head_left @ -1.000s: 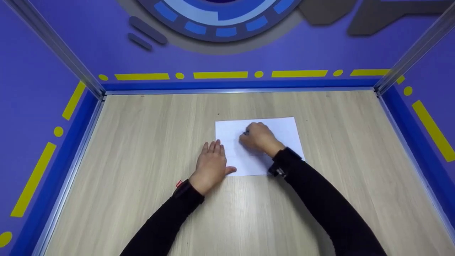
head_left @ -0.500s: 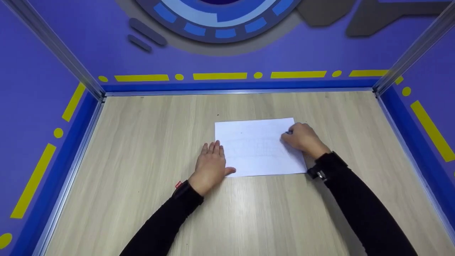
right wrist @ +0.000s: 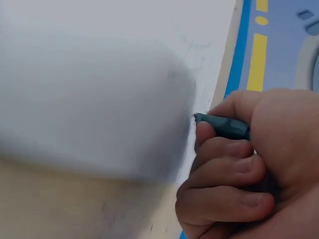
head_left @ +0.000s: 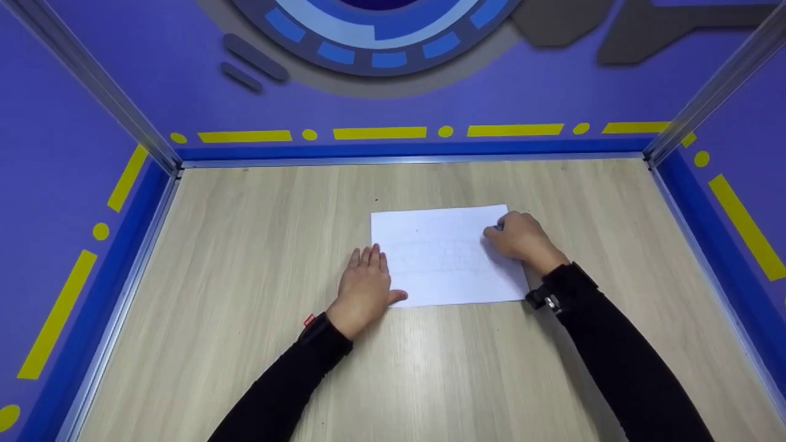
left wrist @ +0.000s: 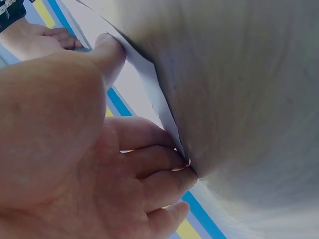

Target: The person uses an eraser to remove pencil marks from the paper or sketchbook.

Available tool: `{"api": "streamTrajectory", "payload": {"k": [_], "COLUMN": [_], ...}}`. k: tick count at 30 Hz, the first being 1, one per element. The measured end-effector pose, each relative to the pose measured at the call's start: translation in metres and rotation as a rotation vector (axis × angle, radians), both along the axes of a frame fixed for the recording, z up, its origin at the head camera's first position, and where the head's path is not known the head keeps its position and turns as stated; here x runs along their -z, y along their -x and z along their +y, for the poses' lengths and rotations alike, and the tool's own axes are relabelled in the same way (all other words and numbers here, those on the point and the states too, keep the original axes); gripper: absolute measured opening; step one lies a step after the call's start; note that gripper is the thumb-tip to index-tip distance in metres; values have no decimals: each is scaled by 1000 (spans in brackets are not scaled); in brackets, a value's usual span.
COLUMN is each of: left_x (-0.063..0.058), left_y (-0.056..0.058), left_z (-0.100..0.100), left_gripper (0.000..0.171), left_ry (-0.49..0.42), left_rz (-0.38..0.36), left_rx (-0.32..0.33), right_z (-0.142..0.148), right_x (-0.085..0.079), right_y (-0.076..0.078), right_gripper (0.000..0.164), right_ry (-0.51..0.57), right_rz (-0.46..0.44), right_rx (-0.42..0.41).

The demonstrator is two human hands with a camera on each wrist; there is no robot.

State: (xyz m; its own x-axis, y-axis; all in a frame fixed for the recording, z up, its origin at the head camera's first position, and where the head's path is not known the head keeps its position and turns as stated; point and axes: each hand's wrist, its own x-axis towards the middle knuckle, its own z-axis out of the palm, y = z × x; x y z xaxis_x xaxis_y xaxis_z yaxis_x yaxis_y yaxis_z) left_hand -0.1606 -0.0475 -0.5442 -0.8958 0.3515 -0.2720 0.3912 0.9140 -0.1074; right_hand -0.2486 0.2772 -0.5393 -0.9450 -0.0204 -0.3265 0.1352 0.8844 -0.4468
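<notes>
A white sheet of paper (head_left: 442, 282) lies on the wooden table, with faint grid-like marks on its right half. My left hand (head_left: 363, 285) rests flat over its left edge, fingers straight and thumb spread onto the sheet. In the left wrist view that hand's fingers (left wrist: 159, 159) lie along the paper's edge (left wrist: 159, 94). Near the upper right corner, my right hand (head_left: 522, 236) grips a dark teal pen (right wrist: 224, 125), its tip right at the paper. The curled fingers and palm hide the rest of the pen.
Wood-grain table (head_left: 258, 245) surrounds the sheet. Blue-purple panels with yellow dashes enclose it on the left, right and back, the back panel (head_left: 381, 110) meeting the table at a metal rail (head_left: 405, 158). Both forearms wear black sleeves (head_left: 626, 356).
From the middle of the sheet, my right hand has moved right with the pen to the sheet's right side, and has barely shifted in the last half second. My left hand has stayed put.
</notes>
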Motion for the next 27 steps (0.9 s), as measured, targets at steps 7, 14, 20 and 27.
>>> {"api": "streamTrajectory", "payload": {"k": [7, 14, 20, 27], "left_x": [-2, -1, 1, -1], "left_y": [0, 0, -2, 0], "left_z": [-1, -2, -1, 1], "left_gripper": [102, 102, 101, 101], "left_ry": [22, -19, -42, -1], "left_rz": [0, -11, 8, 14], "left_rx": [-2, -23, -23, -7], "right_z": [-67, -142, -168, -150], "right_x": [0, -1, 4, 5], "right_y": [10, 20, 26, 31], "right_gripper": [36, 33, 36, 47], "right_ry": [57, 51, 43, 61], "right_rz": [56, 56, 33, -24], "right_rx": [-99, -196, -218, -155]}}
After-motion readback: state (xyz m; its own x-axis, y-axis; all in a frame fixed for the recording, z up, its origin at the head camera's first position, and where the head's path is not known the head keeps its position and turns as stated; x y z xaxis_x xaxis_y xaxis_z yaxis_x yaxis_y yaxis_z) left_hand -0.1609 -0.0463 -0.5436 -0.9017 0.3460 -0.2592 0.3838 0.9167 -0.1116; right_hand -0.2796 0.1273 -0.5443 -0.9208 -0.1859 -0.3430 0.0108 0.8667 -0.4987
